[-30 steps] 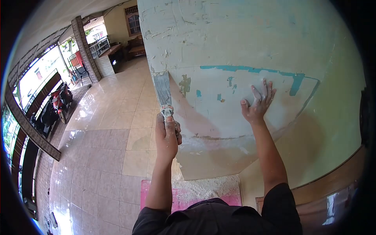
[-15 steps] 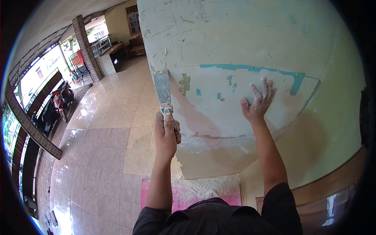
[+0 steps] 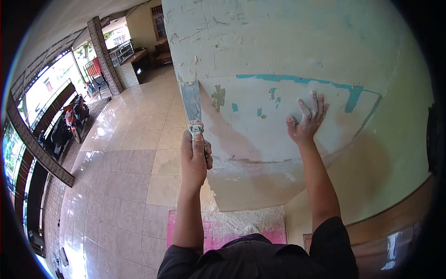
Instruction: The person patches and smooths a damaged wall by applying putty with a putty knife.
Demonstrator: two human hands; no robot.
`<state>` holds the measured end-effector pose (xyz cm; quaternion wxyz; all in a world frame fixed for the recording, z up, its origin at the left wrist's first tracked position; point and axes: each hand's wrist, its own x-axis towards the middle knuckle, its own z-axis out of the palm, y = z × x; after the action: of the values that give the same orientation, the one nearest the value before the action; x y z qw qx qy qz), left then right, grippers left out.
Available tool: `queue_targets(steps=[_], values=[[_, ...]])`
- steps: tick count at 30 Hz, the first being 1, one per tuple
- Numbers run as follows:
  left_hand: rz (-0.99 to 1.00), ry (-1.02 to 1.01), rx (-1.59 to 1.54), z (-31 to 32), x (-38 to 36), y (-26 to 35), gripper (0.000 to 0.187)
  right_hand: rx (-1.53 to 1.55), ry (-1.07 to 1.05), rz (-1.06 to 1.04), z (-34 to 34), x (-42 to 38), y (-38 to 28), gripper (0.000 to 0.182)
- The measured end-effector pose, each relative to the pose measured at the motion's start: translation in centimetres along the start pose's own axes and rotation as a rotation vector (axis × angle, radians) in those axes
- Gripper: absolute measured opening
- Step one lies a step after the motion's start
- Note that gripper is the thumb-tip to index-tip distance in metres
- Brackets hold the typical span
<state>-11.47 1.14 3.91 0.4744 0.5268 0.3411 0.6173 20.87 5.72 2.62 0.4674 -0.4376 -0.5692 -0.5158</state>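
My left hand (image 3: 195, 151) grips the handle of a paint scraper (image 3: 191, 103), its wide metal blade pointing up along the left edge of the wall (image 3: 288, 51). The blade's tip meets the border of the peeling paint. Against a pale, scraped patch (image 3: 251, 135), my right hand (image 3: 309, 117) lies with its fingers spread, holding nothing. Whitish dust coats its fingers. A strip of turquoise paint (image 3: 297, 80) runs above that hand, with smaller turquoise spots to its left.
Paint flakes cover a pink mat (image 3: 186, 228) at the wall's foot. Tiled floor (image 3: 125, 174) stretches to the left. Farther off are a tiled pillar (image 3: 103, 53), a red motorcycle (image 3: 72, 118) and a wooden bench (image 3: 162, 53). Brown furniture (image 3: 371, 232) borders the lower right.
My left hand and the scraper have shifted very slightly up and left. The right hand keeps its place on the wall.
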Motion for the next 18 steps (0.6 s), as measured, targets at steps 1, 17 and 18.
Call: queue_targets(steps=[1,17,18], values=[[0.001,0.001,-0.005,0.1,-0.1,0.1,0.035,0.002,0.000,0.000,0.0,0.0,0.0,0.048],[0.040,0.021,0.086,0.0,0.5,-0.6,0.036,0.018,-0.003,0.008,-0.1,-0.1,0.1,0.048],[0.040,0.020,0.086,-0.1,0.5,-0.7,0.036,0.018,-0.007,0.011,-0.1,-0.1,0.1,0.048]])
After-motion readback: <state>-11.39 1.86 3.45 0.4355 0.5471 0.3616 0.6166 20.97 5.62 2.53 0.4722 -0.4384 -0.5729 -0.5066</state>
